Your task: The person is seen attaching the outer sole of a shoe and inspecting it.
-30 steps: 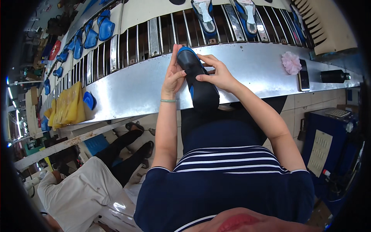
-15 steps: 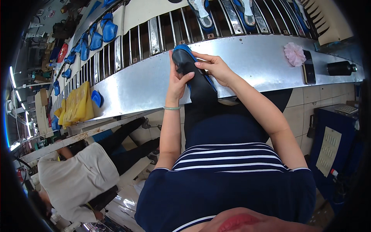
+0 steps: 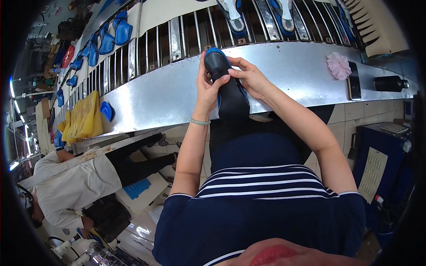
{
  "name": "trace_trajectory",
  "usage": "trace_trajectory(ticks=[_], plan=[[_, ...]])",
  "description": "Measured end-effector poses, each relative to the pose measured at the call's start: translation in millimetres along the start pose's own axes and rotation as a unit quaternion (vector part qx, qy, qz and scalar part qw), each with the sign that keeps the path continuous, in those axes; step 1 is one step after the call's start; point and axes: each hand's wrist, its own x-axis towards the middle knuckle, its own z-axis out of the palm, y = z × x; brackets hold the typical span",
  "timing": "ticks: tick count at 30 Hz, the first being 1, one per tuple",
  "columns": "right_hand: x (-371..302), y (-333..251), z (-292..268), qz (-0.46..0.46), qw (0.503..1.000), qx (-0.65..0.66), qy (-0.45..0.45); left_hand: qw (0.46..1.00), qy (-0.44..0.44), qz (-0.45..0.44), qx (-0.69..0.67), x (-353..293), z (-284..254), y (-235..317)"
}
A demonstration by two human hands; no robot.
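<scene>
A black shoe upper (image 3: 232, 101) over a blue shoe last is held up at the near edge of the metal bench, its rounded blue-rimmed end pointing away from me. My left hand (image 3: 207, 91) grips its left side, thumb across the black material and fingers along the edge. On the opposite side, my right hand (image 3: 254, 80) holds it with the thumb pressed on top near the left thumb; its other fingers are partly hidden behind. Below the hands, the near end of the piece merges with my dark clothing.
Beyond the metal bench (image 3: 151, 93) runs a roller conveyor (image 3: 191, 35) carrying blue lasts (image 3: 123, 32). Yellow plastic sheeting (image 3: 85, 119) hangs at the left. On the right lie a pink scrunchie (image 3: 339, 66), a phone (image 3: 354, 82) and a black bottle (image 3: 390, 84). Another person (image 3: 77, 184) is at lower left.
Both hands have turned the shoe upper so its black surface faces up more, and the right thumb has moved onto it. The person at lower left has shifted further left.
</scene>
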Motion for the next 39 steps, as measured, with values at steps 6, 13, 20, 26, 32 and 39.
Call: trace_trajectory(ticks=[6,13,20,26,32,39], plan=[[0.0,2.1,1.0,0.017,1.000,0.011,0.016,0.999,0.001,0.006,0.032,2.5,-4.2,-2.7],[16.1,-4.2,1.2,0.059,0.998,0.016,0.007,1.000,0.002,-0.017,0.010,14.1,-9.9,3.8],[10.5,3.5,-0.7,-0.018,0.990,-0.085,-0.111,0.998,-0.010,-0.033,-0.053,31.6,-29.1,1.3],[9.2,-3.0,10.8,-0.016,0.987,-0.126,-0.096,0.998,-0.009,-0.023,-0.053,31.1,-32.5,-1.1],[9.0,1.1,17.4,-0.058,0.983,-0.166,-0.060,0.999,-0.004,-0.037,-0.038,33.7,-29.2,0.3],[10.2,4.4,15.4,-0.094,0.943,-0.318,0.007,0.991,0.115,0.015,0.067,39.4,3.8,-5.1]])
